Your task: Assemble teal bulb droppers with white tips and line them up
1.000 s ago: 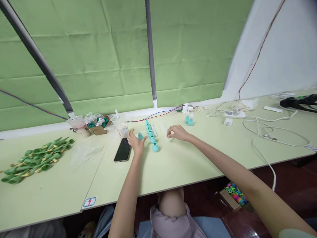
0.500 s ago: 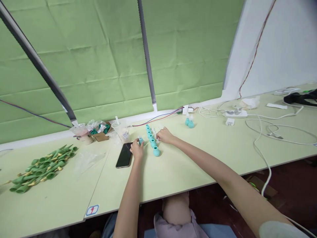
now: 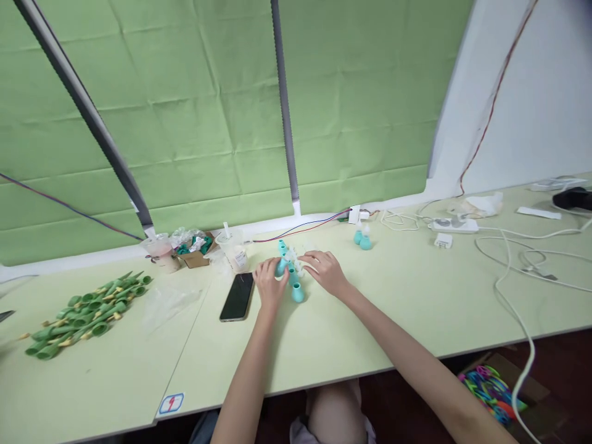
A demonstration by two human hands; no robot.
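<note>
1. A small blue-green pot (image 3: 280, 267) is held by the left hand (image 3: 269, 285), with the thumb on one side and the fingers on the other
2. The held pot is kept just to the left of a row of blue-green pots (image 3: 298, 293), which is stretched from near to far on the pale surface (image 3: 393, 302)
3. The right hand (image 3: 328, 273) is held to the right of the row, with its thumb and pointing finger brought close together, in a narrow shape
4. Some little white bits (image 3: 298, 269) are seen between the two hands, by the right fingertips, but whether one is pinched cannot be told
5. Two more pots (image 3: 365, 242) are placed far back, to the right of the hands, and white tops are seen on them
6. A black phone (image 3: 237, 297) is laid flat just to the left of the left hand
7. Behind the phone, a clear cup (image 3: 235, 253) with a straw is stood, and a small brown box (image 3: 198, 259) filled with green and white bits is set to the left of it
8. A pile of green tubes (image 3: 87, 314) with yellow bits is spread on the left
9. A white power strip (image 3: 456, 226) and a long white cord (image 3: 506, 271) are laid on the right
</note>
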